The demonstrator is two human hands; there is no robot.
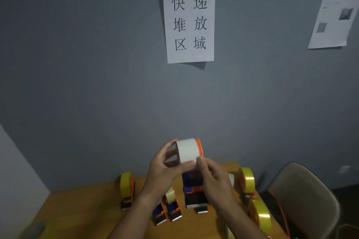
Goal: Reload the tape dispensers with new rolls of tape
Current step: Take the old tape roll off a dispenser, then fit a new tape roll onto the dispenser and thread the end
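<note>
I hold a blue and orange tape dispenser (194, 194) up above the wooden table (93, 207). A white roll of tape (187, 149) sits on its orange wheel at the top. My left hand (165, 169) curls round the roll from the left, fingers over its open side. My right hand (213, 178) grips the dispenser's right side, thumb pressing at the roll's lower edge. Two more blue dispensers (168, 209) lie on the table below my left wrist, one carrying a pale roll.
A dispenser with a yellow roll (127, 186) stands at the left of the table. Two yellow-roll dispensers (247, 182) stand at the right edge. A grey chair (303, 198) is at the right. The grey wall carries a paper sign (189, 21).
</note>
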